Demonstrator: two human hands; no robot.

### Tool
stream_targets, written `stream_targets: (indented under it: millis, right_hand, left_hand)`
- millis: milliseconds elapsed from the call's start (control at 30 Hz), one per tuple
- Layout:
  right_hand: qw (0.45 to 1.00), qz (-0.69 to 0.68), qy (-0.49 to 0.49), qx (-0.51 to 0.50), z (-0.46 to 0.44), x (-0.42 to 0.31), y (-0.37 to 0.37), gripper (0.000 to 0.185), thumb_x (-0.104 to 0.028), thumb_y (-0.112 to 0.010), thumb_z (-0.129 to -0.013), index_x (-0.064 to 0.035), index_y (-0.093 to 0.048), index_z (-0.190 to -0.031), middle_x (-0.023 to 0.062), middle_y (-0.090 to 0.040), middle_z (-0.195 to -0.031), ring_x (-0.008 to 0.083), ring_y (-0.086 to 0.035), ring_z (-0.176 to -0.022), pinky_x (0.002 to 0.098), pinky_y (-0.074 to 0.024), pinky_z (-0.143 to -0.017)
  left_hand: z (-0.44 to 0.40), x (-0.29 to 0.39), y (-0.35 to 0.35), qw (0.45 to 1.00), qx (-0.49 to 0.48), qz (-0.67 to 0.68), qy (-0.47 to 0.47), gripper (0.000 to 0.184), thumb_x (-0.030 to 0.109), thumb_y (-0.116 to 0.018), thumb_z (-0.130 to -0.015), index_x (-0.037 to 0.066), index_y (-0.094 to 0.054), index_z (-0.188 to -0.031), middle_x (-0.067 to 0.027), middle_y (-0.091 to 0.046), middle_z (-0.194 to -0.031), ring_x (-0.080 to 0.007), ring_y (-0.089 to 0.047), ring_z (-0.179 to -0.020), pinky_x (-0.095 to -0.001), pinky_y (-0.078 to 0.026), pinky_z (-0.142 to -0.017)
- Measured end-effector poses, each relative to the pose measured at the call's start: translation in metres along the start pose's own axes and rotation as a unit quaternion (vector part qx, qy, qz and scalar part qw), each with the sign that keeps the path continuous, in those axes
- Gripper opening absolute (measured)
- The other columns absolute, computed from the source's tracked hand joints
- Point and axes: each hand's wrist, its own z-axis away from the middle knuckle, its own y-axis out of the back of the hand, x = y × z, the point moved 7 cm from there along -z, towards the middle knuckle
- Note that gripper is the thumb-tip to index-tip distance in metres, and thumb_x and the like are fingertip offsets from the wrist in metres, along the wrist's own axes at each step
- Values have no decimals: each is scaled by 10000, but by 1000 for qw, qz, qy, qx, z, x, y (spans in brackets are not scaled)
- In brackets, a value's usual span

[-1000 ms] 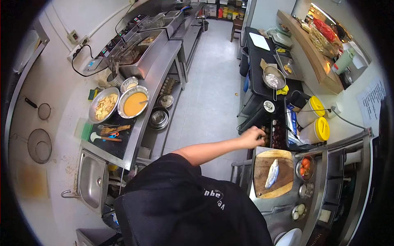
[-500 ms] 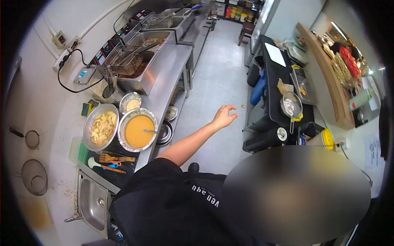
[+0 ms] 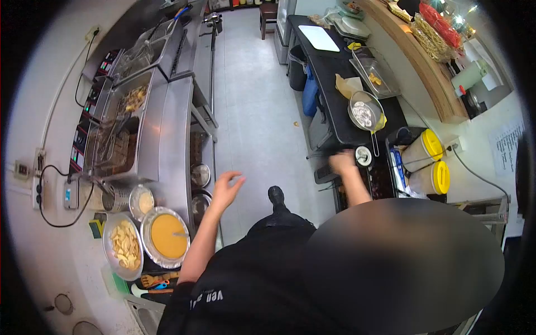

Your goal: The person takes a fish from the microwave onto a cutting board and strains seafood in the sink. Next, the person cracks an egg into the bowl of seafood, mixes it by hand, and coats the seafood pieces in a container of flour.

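Observation:
My left hand (image 3: pixel 226 188) hangs over the floor beside the steel counter, empty, with its fingers loosely bent and apart. On that counter, to its left, stand a bowl of orange-yellow batter (image 3: pixel 168 234) with a utensil in it and a metal bowl of cut potato pieces (image 3: pixel 126 245). My right hand (image 3: pixel 342 162) is at the near end of the black counter, left of a round white-topped container (image 3: pixel 363 156). Motion smears its fingers, so its grip is unclear. Farther along that counter is a strainer (image 3: pixel 365 111) with white powdery stuff in it.
Deep fryers (image 3: pixel 114 139) with baskets line the left side. The floor aisle (image 3: pixel 245 100) runs between the counters, with a small scrap (image 3: pixel 296 124) on it. A metal tray (image 3: pixel 376 72), a white cutting board (image 3: pixel 319 38) and yellow-lidded containers (image 3: pixel 441 177) are on the right.
The view has turned and shifted toward the right counter. My left hand appears lower and farther left, nearer the left counter. My right hand has come into view by the black counter.

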Motion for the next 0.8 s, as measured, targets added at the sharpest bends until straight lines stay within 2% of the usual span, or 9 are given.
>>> stream_targets:
  millis: [33,67,100,133,200,367,633,733,800]
  right_hand:
    - [918,-366,100,112,-36,-29,12,494,-409,-582,-837,-163,-521,-1261,137,-590,-1175,330,-555,-1082,389,-417,-925]
    - [753,-620,194,107,-46,-63,50,536,-385,-593,-831,-143,-475,-1294,152,-597,-1153,311,-574,-1053,378,-433,-903]
    - [684,-701,203,-5,-69,-94,67,561,-385,-594,-837,-110,-449,-1304,171,-592,-1153,301,-589,-1023,368,-440,-893]
    - [685,-694,221,-14,-88,-100,75,561,-385,-594,-837,-110,-449,-1304,171,-592,-1153,301,-589,-1023,368,-440,-893]
    - [886,-293,341,111,-116,-150,116,536,-397,-588,-851,-86,-480,-1274,189,-598,-1130,283,-610,-984,362,-448,-881]
    - [822,-350,449,30,-151,-144,209,433,-339,-611,-834,-47,-578,-1152,190,-635,-1030,304,-620,-949,379,-477,-828]
    - [792,-305,512,135,-171,-183,389,321,-144,-568,-870,-46,-560,-1175,168,-658,-968,254,-630,-929,345,-495,-764]
    - [727,-328,577,176,-159,-222,437,281,-72,-544,-871,-38,-576,-1149,137,-668,-875,211,-651,-783,316,-507,-688]
    - [724,-382,567,85,-151,-244,451,228,-68,-559,-853,-25,-620,-1068,106,-661,-794,181,-629,-609,301,-506,-608]
  left_hand:
    - [1,-21,15,999,36,7,25,274,246,-678,-795,32,-643,-963,-144,-623,-978,-257,-599,-885,-348,-476,-793]
    - [6,-54,32,996,50,-13,75,276,220,-683,-793,23,-635,-979,-141,-625,-981,-241,-599,-881,-339,-478,-793]
    - [9,-77,45,989,67,-34,129,282,195,-688,-790,13,-626,-996,-137,-627,-984,-225,-598,-877,-330,-479,-792]
    - [6,-81,54,982,87,4,167,286,176,-691,-788,2,-619,-1003,-135,-628,-984,-214,-596,-872,-322,-480,-790]
    - [11,-87,77,968,137,37,206,295,122,-694,-782,-24,-601,-1020,-123,-633,-981,-195,-597,-873,-305,-479,-796]
    - [-30,-43,82,958,208,-118,158,383,247,-718,-735,55,-607,-1048,-166,-571,-1089,-335,-527,-1046,-398,-418,-913]
    - [-87,-41,61,950,220,-137,173,432,244,-738,-711,84,-574,-1078,-165,-517,-1133,-347,-469,-1112,-416,-390,-938]
    - [-106,-61,80,946,236,-118,188,438,229,-744,-703,73,-575,-1076,-166,-525,-1127,-340,-481,-1099,-408,-393,-937]
    - [-125,-72,96,947,243,-103,182,428,218,-744,-702,69,-579,-1068,-167,-531,-1115,-337,-488,-1089,-401,-397,-933]
